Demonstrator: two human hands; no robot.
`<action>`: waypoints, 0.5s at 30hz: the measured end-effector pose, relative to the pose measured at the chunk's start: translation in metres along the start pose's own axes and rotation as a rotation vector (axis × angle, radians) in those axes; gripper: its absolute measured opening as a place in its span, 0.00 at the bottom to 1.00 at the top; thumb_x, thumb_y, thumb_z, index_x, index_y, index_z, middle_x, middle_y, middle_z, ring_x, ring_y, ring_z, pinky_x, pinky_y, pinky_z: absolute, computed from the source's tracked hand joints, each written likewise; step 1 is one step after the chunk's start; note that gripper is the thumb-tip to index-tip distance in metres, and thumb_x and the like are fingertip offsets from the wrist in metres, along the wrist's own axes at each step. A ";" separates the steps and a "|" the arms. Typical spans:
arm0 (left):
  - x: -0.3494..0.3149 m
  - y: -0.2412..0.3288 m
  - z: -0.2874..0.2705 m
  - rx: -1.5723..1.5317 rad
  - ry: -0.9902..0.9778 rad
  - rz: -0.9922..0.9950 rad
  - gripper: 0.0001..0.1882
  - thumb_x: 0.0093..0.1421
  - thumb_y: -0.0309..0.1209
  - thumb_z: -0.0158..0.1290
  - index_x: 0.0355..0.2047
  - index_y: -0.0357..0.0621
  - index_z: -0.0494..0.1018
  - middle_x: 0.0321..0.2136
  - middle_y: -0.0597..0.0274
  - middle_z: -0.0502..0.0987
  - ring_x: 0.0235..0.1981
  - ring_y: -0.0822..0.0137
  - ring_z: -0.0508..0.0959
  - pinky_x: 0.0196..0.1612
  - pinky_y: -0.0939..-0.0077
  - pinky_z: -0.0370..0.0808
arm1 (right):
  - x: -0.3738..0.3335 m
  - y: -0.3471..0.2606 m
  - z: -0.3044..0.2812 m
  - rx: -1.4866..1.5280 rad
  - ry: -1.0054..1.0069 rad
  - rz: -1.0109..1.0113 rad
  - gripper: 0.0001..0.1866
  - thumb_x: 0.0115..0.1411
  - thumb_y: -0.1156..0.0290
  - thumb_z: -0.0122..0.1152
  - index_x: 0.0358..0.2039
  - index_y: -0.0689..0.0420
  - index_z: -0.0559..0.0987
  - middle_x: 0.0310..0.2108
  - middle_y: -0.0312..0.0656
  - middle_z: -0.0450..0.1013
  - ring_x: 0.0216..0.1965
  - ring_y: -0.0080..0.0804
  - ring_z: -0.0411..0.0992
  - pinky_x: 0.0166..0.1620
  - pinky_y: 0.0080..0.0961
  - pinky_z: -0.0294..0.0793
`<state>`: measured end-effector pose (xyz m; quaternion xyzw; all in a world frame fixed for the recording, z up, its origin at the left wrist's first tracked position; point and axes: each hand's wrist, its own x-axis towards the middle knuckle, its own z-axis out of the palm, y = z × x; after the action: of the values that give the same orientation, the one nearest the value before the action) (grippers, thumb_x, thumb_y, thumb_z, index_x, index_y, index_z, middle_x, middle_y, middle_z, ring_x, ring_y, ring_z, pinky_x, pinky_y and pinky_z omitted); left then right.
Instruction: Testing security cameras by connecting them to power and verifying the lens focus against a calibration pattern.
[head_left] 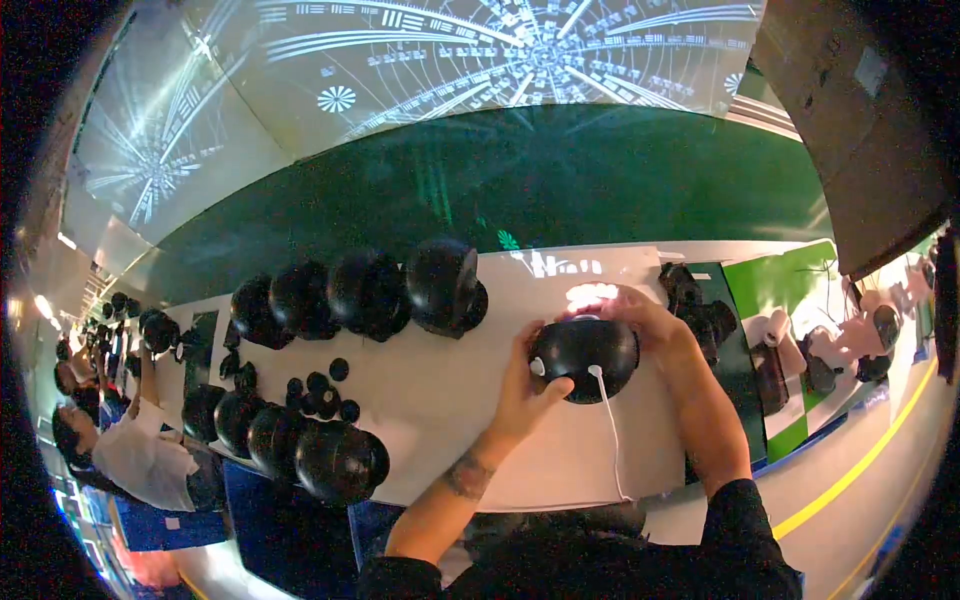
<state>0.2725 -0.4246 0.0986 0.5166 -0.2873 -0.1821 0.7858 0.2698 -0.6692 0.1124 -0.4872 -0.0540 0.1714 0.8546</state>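
Note:
A round black projector [587, 352] is held between my two hands over the white table, its far top glowing pinkish white. A white cable [609, 430] is plugged into its near side and runs down to the table's front edge. My left hand [524, 388] grips the left side, thumb laid across the near face. Around the upper right side curls my right hand [650, 325], its fingers by the glowing top and partly lost in the glare. Bright lined patterns [545, 58] shine on the wall ahead.
Two rows of black spheres [368, 292] stand on the table [455, 400] to the left, with small round black parts [322, 390] between them. Dark parts [700, 310] sit at the right end. Farther left is a person in a white shirt [145, 455].

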 end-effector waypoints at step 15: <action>0.002 0.000 0.004 0.017 0.007 0.006 0.46 0.56 0.39 0.65 0.64 0.35 0.49 0.62 0.48 0.62 0.63 0.58 0.63 0.65 0.62 0.60 | -0.001 -0.001 -0.001 -0.264 0.311 0.167 0.33 0.56 0.61 0.65 0.59 0.64 0.68 0.53 0.50 0.73 0.54 0.36 0.73 0.60 0.33 0.68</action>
<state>0.2713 -0.4280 0.1005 0.5229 -0.2876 -0.1756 0.7830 0.2693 -0.6707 0.1124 -0.6181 0.0972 0.1556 0.7644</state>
